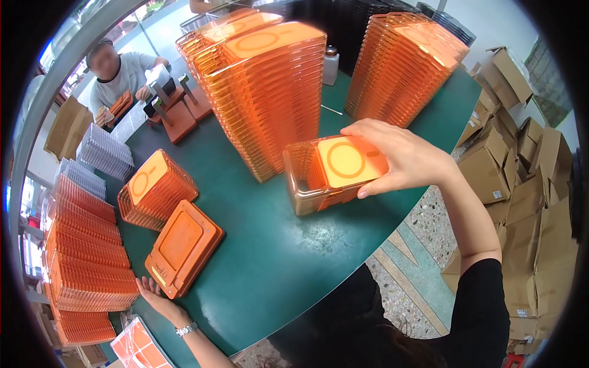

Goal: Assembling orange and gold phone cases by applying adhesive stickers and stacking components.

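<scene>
A short stack of orange cases [325,175] is being gripped (fingers wrapped over its top) by the right hand [402,156] at two o'clock, while the orange tray [183,246] is being steadied at eight o'clock by the left hand [156,299], fingers spread flat.

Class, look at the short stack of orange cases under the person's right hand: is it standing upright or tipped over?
Tipped. The short stack lies on its side on the green table, its top case facing the camera, with the right hand gripping it.

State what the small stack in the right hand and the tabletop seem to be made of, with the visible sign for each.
Small stack of phone cases under the right hand: likely clear glossy plastic with orange film, since light shines through the edges. Tabletop: dark green, smooth and faintly reflective, perhaps laminate or paint; uncertain.
</scene>
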`<state>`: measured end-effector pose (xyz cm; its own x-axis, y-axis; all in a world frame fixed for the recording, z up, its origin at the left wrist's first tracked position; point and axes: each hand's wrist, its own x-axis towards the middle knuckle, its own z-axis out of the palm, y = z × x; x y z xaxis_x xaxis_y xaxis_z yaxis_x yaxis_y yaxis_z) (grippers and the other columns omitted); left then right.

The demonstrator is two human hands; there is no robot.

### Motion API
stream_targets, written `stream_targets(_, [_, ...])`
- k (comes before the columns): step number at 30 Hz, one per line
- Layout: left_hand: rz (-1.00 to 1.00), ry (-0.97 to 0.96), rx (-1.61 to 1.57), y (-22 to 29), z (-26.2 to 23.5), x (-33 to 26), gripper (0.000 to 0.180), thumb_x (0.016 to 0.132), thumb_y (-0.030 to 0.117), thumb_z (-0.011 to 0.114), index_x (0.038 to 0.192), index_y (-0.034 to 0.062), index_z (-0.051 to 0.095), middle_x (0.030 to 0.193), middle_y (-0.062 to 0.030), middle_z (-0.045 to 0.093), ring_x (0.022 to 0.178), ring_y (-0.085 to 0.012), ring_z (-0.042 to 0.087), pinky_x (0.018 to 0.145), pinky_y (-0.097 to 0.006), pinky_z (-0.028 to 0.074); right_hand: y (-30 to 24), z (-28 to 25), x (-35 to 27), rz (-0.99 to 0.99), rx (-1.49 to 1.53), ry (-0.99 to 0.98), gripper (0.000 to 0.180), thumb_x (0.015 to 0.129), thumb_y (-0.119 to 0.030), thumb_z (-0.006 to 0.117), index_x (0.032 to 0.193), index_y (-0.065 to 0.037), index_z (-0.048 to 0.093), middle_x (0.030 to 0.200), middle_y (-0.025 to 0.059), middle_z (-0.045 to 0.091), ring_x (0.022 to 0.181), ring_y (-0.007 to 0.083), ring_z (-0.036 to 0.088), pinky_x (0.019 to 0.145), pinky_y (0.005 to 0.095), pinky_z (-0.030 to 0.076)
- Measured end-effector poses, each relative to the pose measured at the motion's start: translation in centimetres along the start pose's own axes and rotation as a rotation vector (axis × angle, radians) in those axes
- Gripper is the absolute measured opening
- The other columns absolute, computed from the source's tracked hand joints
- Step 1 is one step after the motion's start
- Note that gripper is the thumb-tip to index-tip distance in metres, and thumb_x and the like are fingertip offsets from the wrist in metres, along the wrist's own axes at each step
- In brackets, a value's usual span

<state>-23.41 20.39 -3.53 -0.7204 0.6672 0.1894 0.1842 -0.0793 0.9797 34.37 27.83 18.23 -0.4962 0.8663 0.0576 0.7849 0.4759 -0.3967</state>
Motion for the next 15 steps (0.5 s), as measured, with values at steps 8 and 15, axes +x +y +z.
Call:
stream_targets(8, [-0.005, -0.018, 0.025, 0.6, 0.1, -0.2, 0.061, 0.111, 0.046, 0.028, 0.154, 0.0029, 0.035, 0.152, -0.0169, 0.042, 0.133, -0.0256, 0.047, 0.113, -0.038, 0.039, 0.3, -0.2, 0.0, 0.001, -0.113, 0.007, 0.099, 0.068, -0.049, 0.087, 0.143, 0.002, 0.047, 0.137, 0.0201, 0.055, 0.126, 0.0379, 0.055, 0.105, 0.0457, 0.046])
stream_targets(15, [0.008, -0.050, -0.006, 1.1, 0.8, -1.3, 0.062, 0.111, 0.046, 0.028, 0.154, 0.0025, 0.034, 0.153, -0.0183, 0.041, 0.135, -0.0260, 0.046, 0.112, -0.037, 0.040, 0.8, -0.3, -0.8, -0.010, -0.135, 0.022, 0.105, 0.068, -0.052, 0.087, 0.148, 0.001, 0.043, 0.145, 0.0193, 0.050, 0.133, 0.0374, 0.051, 0.109, 0.0447, 0.042])
